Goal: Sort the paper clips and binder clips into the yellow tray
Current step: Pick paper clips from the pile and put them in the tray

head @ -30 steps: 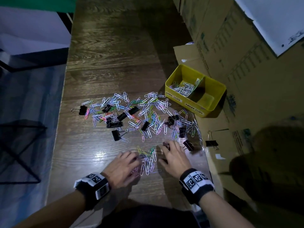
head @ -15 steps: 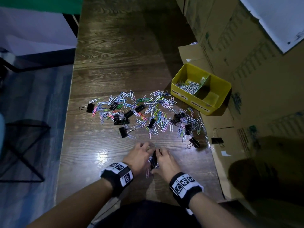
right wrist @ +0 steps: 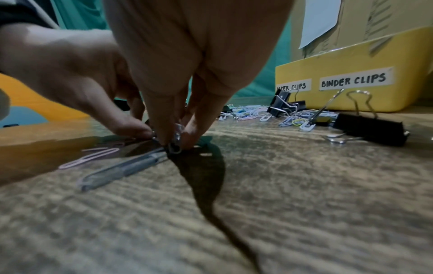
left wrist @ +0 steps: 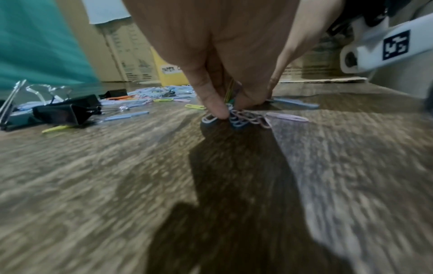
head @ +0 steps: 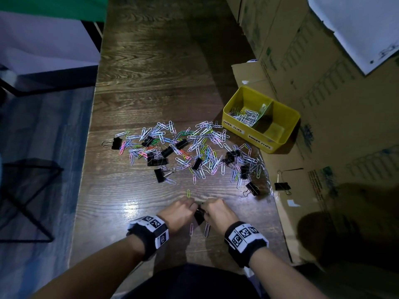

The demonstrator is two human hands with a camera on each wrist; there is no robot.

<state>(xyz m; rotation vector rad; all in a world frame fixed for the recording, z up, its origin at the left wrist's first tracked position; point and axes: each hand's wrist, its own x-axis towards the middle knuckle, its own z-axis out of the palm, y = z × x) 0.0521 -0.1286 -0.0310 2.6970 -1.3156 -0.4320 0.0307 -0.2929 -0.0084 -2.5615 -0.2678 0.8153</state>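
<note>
Many loose clips: paper clips (head: pixel 200 147) and black binder clips (head: pixel 160 161) scattered together on the wooden table (head: pixel 151 83), just beside the yellow tray's labelled wall.
Yellow tray (head: pixel 289 117): two compartments; the one labelled PAPER CLIPS holds a small heap of paper clips (head: pixel 245 115), the one labelled BINDER CLIPS shows only its yellow bottom.
Left hand (head: pixel 179 214): well short of the tray, at the table's near edge; fingers curled down, pinching a bunch of paper clips (left wrist: pixel 236 116) against the wood.
Right hand (head: pixel 218 214): touching the left hand; fingertips (right wrist: pixel 164 137) pinched on a clip standing on the table, kind too blurred to tell.
Between the hands: a black binder clip (head: pixel 199 216); two paper clips (head: pixel 206 229) lying just below it.
Stray binder clip (head: pixel 281 186): on the cardboard (head: pixel 323 147) right of the table, near the tray.
</note>
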